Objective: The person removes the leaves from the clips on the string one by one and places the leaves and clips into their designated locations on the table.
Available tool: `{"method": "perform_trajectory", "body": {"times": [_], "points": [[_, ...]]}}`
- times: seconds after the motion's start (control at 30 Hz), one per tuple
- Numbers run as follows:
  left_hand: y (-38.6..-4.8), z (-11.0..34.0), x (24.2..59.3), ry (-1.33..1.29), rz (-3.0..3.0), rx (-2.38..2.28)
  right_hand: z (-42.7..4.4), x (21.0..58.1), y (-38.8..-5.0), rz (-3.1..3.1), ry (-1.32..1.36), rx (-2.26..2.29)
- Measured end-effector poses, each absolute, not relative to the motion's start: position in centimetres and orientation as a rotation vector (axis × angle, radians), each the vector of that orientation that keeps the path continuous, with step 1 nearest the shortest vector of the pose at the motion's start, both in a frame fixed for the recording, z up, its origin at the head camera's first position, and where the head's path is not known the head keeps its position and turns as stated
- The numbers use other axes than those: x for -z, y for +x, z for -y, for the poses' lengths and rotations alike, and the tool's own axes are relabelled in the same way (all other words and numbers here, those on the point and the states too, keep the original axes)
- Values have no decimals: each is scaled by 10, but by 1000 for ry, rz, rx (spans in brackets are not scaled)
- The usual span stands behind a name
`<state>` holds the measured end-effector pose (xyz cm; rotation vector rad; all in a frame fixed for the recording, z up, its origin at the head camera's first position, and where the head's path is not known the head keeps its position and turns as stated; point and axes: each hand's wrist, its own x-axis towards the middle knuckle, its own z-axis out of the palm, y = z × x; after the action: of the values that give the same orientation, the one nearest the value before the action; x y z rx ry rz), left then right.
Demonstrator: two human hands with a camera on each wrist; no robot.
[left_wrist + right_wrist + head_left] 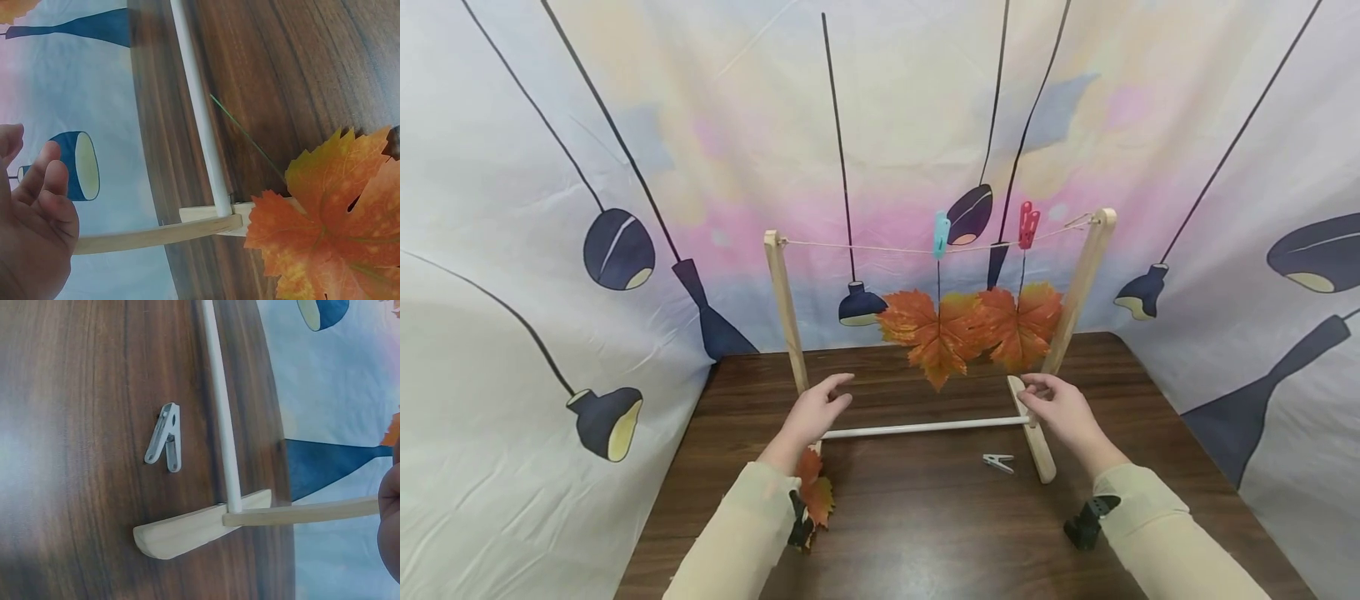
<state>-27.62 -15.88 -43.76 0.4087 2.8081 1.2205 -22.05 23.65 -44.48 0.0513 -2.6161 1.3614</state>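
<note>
My left hand (811, 415) hovers in front of the left post of a wooden drying rack (786, 304), its fingers loosely bent and nothing between them. Below that wrist lies an orange artificial maple leaf (325, 231) with a thin green stem, partly over the rack's left foot. Near the right post is my right hand (1063, 410), fingers loosely curled; I see nothing in it. From the rack's string hang two orange maple leaves, the left leaf (936, 333) under a light blue clothespin (941, 235), the right leaf (1021, 329) under a red clothespin (1028, 226).
A pale grey clothespin (165, 437) lies on the brown wooden table (917, 517), just left of the rack's right foot (181, 534). A white rod (925, 428) joins the posts low down. Behind stands a painted cloth backdrop (910, 108) with lamp pictures.
</note>
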Motion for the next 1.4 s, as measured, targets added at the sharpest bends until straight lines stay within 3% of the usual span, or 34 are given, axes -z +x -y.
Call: {"method": "perform_trajectory", "body": {"times": [1.4], "points": [[-289,149,389,420,-2756,-1300,-230,381,-242,2613,157,-1358]]}}
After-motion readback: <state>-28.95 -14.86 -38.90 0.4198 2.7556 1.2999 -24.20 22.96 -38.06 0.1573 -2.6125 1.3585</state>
